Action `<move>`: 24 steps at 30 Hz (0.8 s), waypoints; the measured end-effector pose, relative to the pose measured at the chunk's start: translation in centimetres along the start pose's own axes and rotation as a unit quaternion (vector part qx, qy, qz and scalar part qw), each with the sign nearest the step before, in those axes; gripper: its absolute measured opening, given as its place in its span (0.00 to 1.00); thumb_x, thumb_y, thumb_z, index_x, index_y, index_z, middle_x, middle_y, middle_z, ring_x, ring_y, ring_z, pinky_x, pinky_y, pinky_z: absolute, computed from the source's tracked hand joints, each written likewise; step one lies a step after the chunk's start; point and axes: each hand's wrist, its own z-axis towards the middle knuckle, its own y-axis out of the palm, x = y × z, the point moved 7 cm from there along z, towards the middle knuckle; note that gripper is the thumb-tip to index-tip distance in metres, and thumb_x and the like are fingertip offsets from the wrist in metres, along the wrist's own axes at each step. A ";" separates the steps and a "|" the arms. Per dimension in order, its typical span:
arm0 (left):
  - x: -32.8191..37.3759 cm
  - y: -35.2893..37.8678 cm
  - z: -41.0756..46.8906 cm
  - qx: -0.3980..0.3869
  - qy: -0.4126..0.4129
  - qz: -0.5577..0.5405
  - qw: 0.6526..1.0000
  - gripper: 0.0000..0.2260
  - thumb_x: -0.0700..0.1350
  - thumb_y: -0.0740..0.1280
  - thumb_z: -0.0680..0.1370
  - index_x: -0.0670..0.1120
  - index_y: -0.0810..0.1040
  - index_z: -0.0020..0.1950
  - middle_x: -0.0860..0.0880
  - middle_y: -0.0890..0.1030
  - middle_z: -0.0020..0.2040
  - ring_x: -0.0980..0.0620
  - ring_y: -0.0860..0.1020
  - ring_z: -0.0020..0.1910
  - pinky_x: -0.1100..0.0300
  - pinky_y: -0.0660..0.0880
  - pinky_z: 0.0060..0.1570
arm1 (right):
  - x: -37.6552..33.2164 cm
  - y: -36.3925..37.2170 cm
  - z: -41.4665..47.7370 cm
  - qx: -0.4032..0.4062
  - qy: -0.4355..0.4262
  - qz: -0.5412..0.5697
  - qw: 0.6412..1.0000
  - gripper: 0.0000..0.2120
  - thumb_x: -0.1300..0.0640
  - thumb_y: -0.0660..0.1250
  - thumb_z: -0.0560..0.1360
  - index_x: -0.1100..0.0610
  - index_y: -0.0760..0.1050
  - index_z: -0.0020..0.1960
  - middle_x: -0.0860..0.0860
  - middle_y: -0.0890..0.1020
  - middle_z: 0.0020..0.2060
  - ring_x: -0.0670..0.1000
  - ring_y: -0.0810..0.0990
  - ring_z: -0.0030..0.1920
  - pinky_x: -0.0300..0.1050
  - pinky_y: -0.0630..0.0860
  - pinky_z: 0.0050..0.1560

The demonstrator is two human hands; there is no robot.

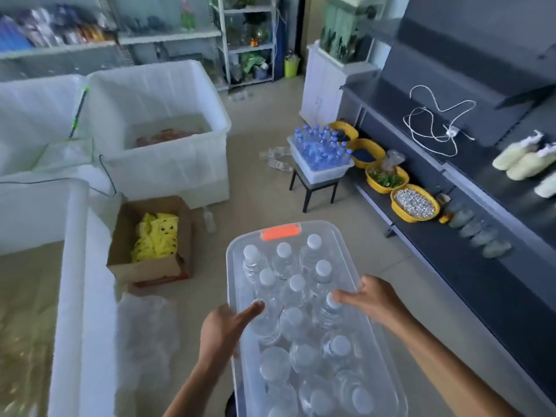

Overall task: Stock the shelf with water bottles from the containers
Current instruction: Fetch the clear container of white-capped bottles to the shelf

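Pale tiled floor holds the clear plastic container (230, 275) of white-capped water bottles (296, 284), beside the dark grey shelf (451, 266). The left hand (224, 329), fingers straight, seemingly steadies its rim. The right hand (373, 299), fingers apart, touches one cap, likely for lifting.

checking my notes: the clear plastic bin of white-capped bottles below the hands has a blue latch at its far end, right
No. The head view shows the latch on the clear plastic bin of white-capped bottles is orange, not blue, at its far end.
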 end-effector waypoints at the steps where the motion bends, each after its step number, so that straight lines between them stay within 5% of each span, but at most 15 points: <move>1: 1.5 0.1 2.4 -0.016 0.014 0.014 1.000 0.36 0.80 0.65 0.58 0.45 0.63 0.25 0.46 0.66 0.21 0.49 0.67 0.23 0.55 0.65 0.33 | -0.2 -0.7 1.5 0.005 0.016 0.009 1.000 0.33 0.35 0.80 0.62 0.53 0.61 0.38 0.49 0.64 0.34 0.49 0.63 0.34 0.44 0.62 0.36; 10: 15.3 1.6 24.7 -0.076 0.064 0.095 0.991 0.32 0.75 0.69 0.62 0.45 0.68 0.30 0.50 0.70 0.24 0.51 0.70 0.25 0.57 0.66 0.31 | -4.6 -6.8 16.7 0.066 0.104 0.086 0.989 0.31 0.36 0.82 0.62 0.54 0.65 0.36 0.47 0.69 0.30 0.48 0.67 0.31 0.43 0.65 0.31; 15: 22.0 4.4 36.5 -0.083 0.046 0.125 0.988 0.32 0.74 0.71 0.64 0.44 0.72 0.32 0.48 0.75 0.25 0.54 0.75 0.21 0.58 0.70 0.29 | -6.9 -10.8 29.1 0.055 0.105 0.090 0.989 0.30 0.35 0.81 0.62 0.54 0.67 0.37 0.48 0.71 0.30 0.49 0.70 0.31 0.44 0.68 0.32; 24: 34.0 9.8 53.8 -0.069 0.018 0.127 0.989 0.31 0.72 0.72 0.66 0.44 0.71 0.33 0.48 0.75 0.26 0.48 0.76 0.27 0.54 0.73 0.34 | -11.2 -20.0 50.3 0.047 0.096 0.077 0.991 0.31 0.36 0.82 0.62 0.55 0.66 0.37 0.49 0.70 0.30 0.50 0.70 0.31 0.47 0.63 0.33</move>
